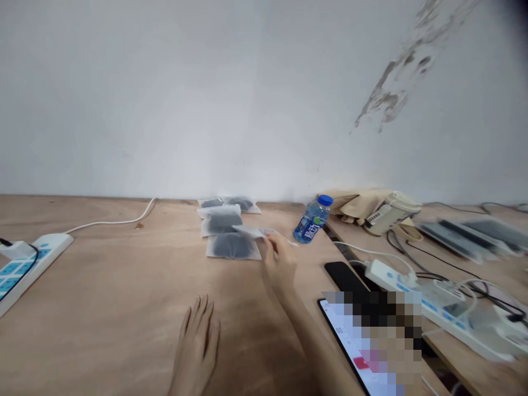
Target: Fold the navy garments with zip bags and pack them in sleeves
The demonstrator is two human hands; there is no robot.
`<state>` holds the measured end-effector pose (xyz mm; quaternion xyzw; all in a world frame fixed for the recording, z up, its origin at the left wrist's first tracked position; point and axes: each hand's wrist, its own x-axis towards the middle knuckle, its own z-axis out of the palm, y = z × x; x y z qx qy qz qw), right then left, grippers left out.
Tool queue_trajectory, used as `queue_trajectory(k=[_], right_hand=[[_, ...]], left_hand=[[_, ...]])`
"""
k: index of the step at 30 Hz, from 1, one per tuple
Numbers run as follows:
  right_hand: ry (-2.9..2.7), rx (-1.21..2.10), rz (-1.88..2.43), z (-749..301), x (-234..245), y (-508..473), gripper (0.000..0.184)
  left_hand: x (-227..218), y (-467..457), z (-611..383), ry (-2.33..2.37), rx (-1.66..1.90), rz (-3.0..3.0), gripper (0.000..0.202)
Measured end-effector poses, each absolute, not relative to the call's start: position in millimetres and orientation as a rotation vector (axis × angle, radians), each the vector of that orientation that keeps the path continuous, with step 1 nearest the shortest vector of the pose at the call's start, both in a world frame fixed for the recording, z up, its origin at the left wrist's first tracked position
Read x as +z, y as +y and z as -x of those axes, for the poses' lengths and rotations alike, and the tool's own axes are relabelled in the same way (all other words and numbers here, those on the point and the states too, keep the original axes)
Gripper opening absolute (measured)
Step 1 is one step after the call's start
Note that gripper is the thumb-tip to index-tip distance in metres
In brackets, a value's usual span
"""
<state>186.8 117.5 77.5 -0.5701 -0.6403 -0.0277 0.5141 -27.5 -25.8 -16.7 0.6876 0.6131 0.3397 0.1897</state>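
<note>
My right hand (280, 261) reaches forward over the wooden table (124, 308) and pinches a small white packet (252, 231) at its edge. That packet lies over a row of several clear bags with dark contents (231, 246), which runs back toward the wall. My left hand (197, 346) rests flat on the table nearer to me, fingers stretched out, holding nothing. A small water bottle with a blue cap and label (312, 220) stands tilted just right of the held packet.
A white power strip (25, 267) with a white cable lies at the left edge. To the right are a black phone (344, 275), a lit phone (355, 346), another power strip (445, 308) with tangled cables, brown paper bags and flat devices (470, 234).
</note>
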Motion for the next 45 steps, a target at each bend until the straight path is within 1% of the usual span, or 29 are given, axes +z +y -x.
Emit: queue_trajectory(k=[2, 5, 7, 9, 11, 13, 16, 19, 21, 24, 27, 30, 34, 37, 41, 45], right_hand=[[-1.500, 0.065, 1.217, -181.3, 75.1, 69.7, 0.019], [-1.524, 0.373, 1.194, -180.2, 60.0, 0.3, 0.020], [-1.447, 0.622, 1.227, -187.7, 45.5, -33.7, 0.020], [-1.322, 0.804, 1.342, -202.2, 30.4, -54.7, 0.025], [-1.244, 0.882, 1.476, -219.6, 17.2, -64.7, 0.031], [-1.221, 0.892, 1.567, -233.0, 8.5, -66.7, 0.037], [-1.263, 0.815, 1.624, -233.9, 6.9, -58.7, 0.036], [-1.382, 0.783, 1.572, -211.2, 16.4, -39.0, 0.029], [-1.485, 0.905, 1.484, -189.6, 23.5, -20.5, 0.029], [-1.549, 1.045, 1.371, -160.1, 27.4, 9.0, 0.031], [-1.534, 1.055, 1.335, -143.4, 22.6, 29.8, 0.029], [-1.507, 1.003, 1.357, -140.9, 17.0, 36.0, 0.027], [-1.432, 0.883, 1.411, -154.8, 18.9, 34.0, 0.025], [-1.350, 0.764, 1.462, -175.0, 28.7, 33.6, 0.028], [-1.272, 0.641, 1.473, -199.3, 48.4, 28.8, 0.032], [-1.264, 0.474, 1.390, -204.0, 64.9, 17.5, 0.031]], left_hand=[[-9.0, -28.7, 35.5, 1.690, 1.119, -1.605, 0.043], [-4.0, -29.3, 56.0, 1.707, 1.346, -1.116, 0.041], [-4.4, -26.5, 73.5, 1.719, 1.428, -0.897, 0.044], [-3.9, -22.9, 90.2, 1.734, 1.407, -0.833, 0.047], [-0.1, -20.8, 102.0, 1.772, 1.300, -0.983, 0.044], [6.9, -21.3, 106.4, 1.831, 1.174, -1.228, 0.041], [20.2, -26.2, 100.2, 1.943, 1.037, -1.478, 0.040], [33.7, -28.9, 84.1, 2.002, 0.966, -1.577, 0.038], [42.0, -24.3, 68.8, 1.954, 0.966, -1.702, 0.033], [50.4, -5.9, 40.1, 1.740, 0.888, -1.978, 0.029], [51.2, 16.4, 12.9, 1.634, 0.780, -2.114, 0.029], [50.3, 28.6, -1.4, 1.600, 0.756, -2.140, 0.033], [57.9, 25.8, 3.2, 1.538, 0.757, -2.141, 0.031], [66.9, 18.8, 21.1, 1.545, 0.774, -2.120, 0.029], [77.4, 11.4, 55.4, 1.615, 0.883, -2.079, 0.028], [91.1, 4.3, 79.3, 1.712, 1.089, -2.050, 0.026]])
